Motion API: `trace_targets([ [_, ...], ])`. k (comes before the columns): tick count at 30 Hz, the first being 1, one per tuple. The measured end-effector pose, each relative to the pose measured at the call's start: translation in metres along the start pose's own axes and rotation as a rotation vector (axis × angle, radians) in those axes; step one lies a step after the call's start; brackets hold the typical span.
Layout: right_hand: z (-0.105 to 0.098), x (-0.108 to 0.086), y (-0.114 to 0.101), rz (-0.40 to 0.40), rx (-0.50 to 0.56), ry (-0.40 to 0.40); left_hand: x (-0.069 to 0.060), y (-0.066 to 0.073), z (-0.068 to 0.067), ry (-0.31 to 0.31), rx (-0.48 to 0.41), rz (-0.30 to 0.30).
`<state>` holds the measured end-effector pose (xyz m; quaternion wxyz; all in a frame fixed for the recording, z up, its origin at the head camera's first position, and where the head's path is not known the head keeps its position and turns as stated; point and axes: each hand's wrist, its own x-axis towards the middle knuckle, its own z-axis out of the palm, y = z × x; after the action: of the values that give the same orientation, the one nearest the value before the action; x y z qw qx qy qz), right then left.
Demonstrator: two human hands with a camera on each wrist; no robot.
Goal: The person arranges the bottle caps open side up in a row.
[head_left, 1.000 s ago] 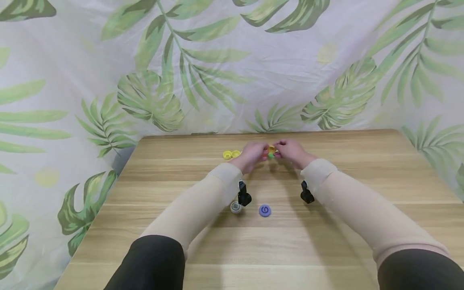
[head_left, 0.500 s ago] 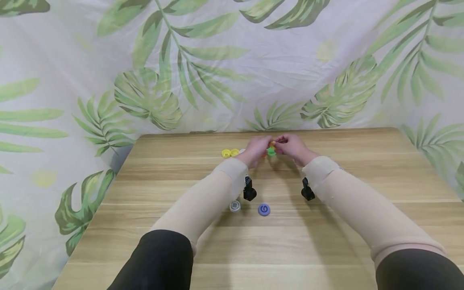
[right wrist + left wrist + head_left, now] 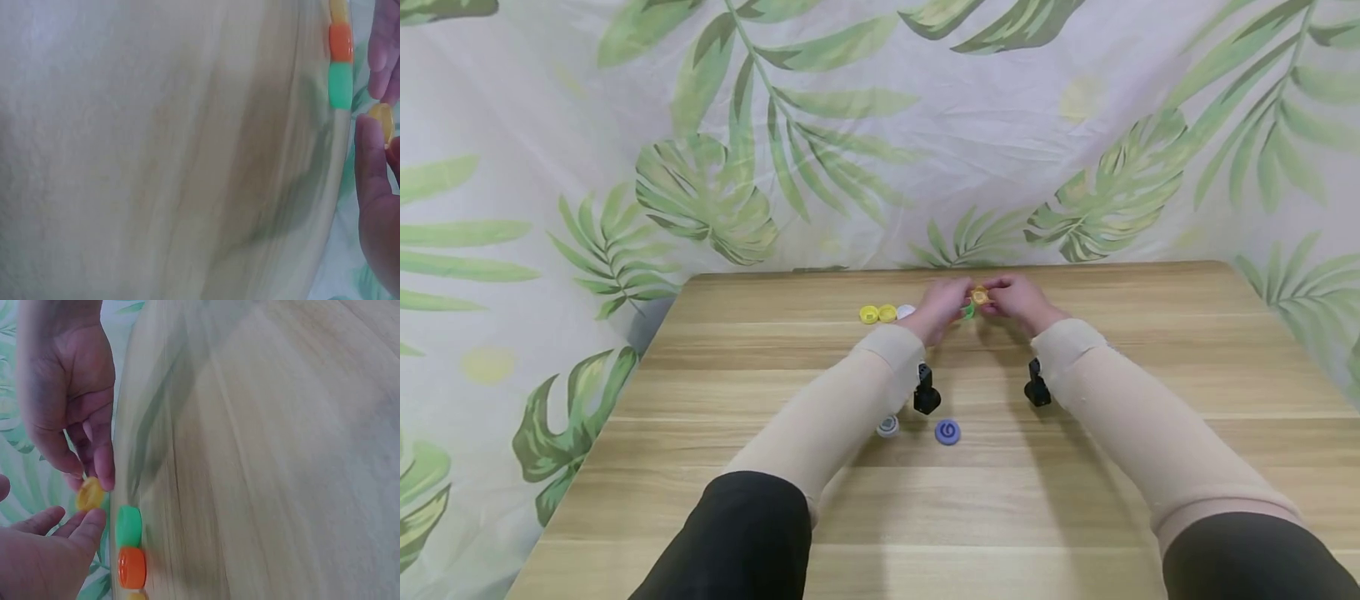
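Observation:
A small yellow-orange round plastic cap (image 3: 980, 296) is up between my hands near the table's far edge. My right hand (image 3: 1018, 300) pinches it between thumb and fingers, as the right wrist view shows. My left hand (image 3: 942, 307) has its fingers extended, the tips right beside or touching the same cap (image 3: 91, 494); contact is hard to tell. Below them a green cap (image 3: 129, 526) stands in a row with an orange cap (image 3: 132, 567) and a partly cut-off yellow cap (image 3: 136, 596). In the head view my left hand hides most of that row.
Further left along the row lie two yellow caps (image 3: 878, 314) and a white cap (image 3: 906, 312). Nearer me are a purple disc with a spiral (image 3: 947, 432) and a white-and-grey disc (image 3: 888, 427), partly behind my left sleeve. A leaf-patterned cloth (image 3: 850, 167) hangs behind the wooden table (image 3: 1075, 517).
Both hands have shifted slightly right, with the yellow-orange cap now more visible between them. Less of the green cap shows beside my left hand than half a second ago.

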<state>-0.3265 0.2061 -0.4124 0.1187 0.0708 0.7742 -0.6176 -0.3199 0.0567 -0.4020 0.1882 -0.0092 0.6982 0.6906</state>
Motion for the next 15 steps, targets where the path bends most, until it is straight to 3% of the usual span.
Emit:
trace_targets([
  [7, -0.0004, 0.0045, 0.0087, 0.003, -0.019, 0.006, 0.0011, -0.0030, 0.0066, 0.002, 0.050, 0.002],
  [15, -0.0032, 0.0053, 0.0090, 0.004, -0.135, 0.011, 0.0053, -0.0050, 0.0103, -0.053, 0.024, -0.057],
])
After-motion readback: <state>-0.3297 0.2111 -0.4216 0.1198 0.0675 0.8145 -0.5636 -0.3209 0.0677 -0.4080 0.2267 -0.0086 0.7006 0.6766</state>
